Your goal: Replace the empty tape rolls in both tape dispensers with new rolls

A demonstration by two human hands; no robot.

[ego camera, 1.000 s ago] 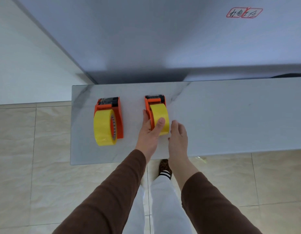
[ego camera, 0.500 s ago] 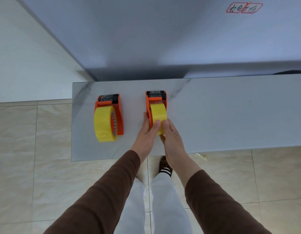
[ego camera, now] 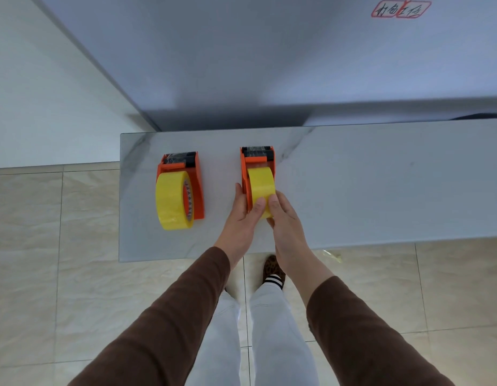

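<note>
Two orange tape dispensers stand on the grey marble table [ego camera: 381, 185]. The left dispenser [ego camera: 195, 188] carries a full yellow roll [ego camera: 169, 201] and nobody touches it. The right dispenser [ego camera: 257, 160] holds a second yellow roll [ego camera: 261, 182]. My left hand [ego camera: 241, 215] grips that dispenser from its left side, with the thumb on the roll's near face. My right hand [ego camera: 283, 218] pinches the near right edge of the same roll.
The table's near edge [ego camera: 186, 257] runs just in front of my legs, above a tiled floor [ego camera: 46, 274]. A grey wall panel [ego camera: 241, 65] rises behind the table, with a red-framed label [ego camera: 400, 8] at top right. A scrap of clear tape [ego camera: 330, 254] lies on the floor.
My right hand came in from the table surface to the right roll and now pinches it beside my left thumb. The left dispenser has not moved.
</note>
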